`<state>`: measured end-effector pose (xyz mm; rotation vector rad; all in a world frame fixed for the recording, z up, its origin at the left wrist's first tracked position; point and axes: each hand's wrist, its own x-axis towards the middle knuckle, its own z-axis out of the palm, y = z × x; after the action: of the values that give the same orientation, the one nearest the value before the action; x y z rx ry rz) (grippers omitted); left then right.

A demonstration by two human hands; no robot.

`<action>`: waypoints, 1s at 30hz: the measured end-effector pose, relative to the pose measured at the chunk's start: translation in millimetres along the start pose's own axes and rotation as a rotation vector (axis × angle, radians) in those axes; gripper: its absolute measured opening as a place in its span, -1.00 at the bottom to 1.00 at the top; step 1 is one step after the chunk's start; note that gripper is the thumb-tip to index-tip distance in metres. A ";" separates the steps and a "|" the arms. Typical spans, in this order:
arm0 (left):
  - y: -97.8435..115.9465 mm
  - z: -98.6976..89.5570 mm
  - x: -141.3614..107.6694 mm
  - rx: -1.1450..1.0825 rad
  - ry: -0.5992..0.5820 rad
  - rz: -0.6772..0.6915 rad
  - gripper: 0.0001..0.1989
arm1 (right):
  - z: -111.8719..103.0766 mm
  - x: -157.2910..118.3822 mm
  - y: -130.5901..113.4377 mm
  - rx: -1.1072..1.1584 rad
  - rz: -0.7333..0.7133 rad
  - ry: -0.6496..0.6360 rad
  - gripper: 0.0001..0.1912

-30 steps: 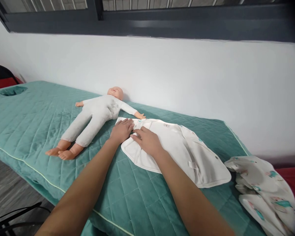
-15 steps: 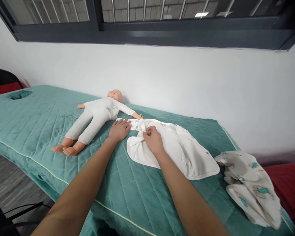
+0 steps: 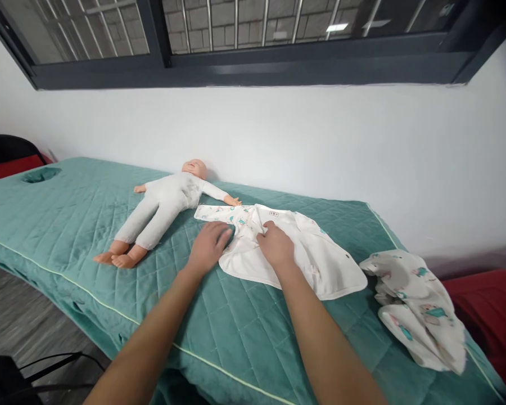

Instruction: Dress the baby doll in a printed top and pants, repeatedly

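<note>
A white baby shirt (image 3: 306,247) with a small teal-and-pink print lies spread on the green quilted bed, one sleeve stretched to the left. My right hand (image 3: 277,244) is closed on the front edge of the shirt, its fingertips pinching the cloth near the neck. My left hand (image 3: 211,244) is just below that sleeve, beside the shirt's left edge. Its thumb stands apart from the fingers and no cloth shows in it. A baby doll (image 3: 168,202) in a whitish body lies on its back to the left, its outstretched hand close to the sleeve.
A crumpled printed garment (image 3: 421,309) lies at the right end of the green bed cover (image 3: 244,326). Beyond it is something red (image 3: 480,304). A white wall and a barred window rise behind the bed. A face hole (image 3: 42,175) is at the far left.
My left hand has lifted off the sleeve and moved down towards me, uncovering the printed cloth. My right hand has shifted slightly right with the shirt's edge. The camera view has tilted a little.
</note>
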<state>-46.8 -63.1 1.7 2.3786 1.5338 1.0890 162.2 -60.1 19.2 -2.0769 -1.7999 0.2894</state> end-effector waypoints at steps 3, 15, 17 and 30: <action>28.9 -0.2 -25.9 -0.100 -0.080 0.125 -0.67 | 4.9 3.8 -1.8 -0.034 -0.100 0.062 -0.70; 56.9 2.8 -45.2 0.133 -0.073 0.327 -0.83 | 5.9 51.5 -0.6 -0.057 0.010 -0.025 -0.67; 64.1 3.6 -44.6 0.166 -0.040 0.339 -0.81 | 3.7 56.2 8.3 -0.016 0.002 -0.018 -0.62; 109.7 31.9 -35.0 0.234 -0.131 0.210 -0.76 | -0.1 58.3 23.8 0.041 0.054 0.093 -0.65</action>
<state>47.3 -136.4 9.5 2.7582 1.4668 0.8051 193.2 -5.5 14.7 -2.0782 -1.6724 0.2386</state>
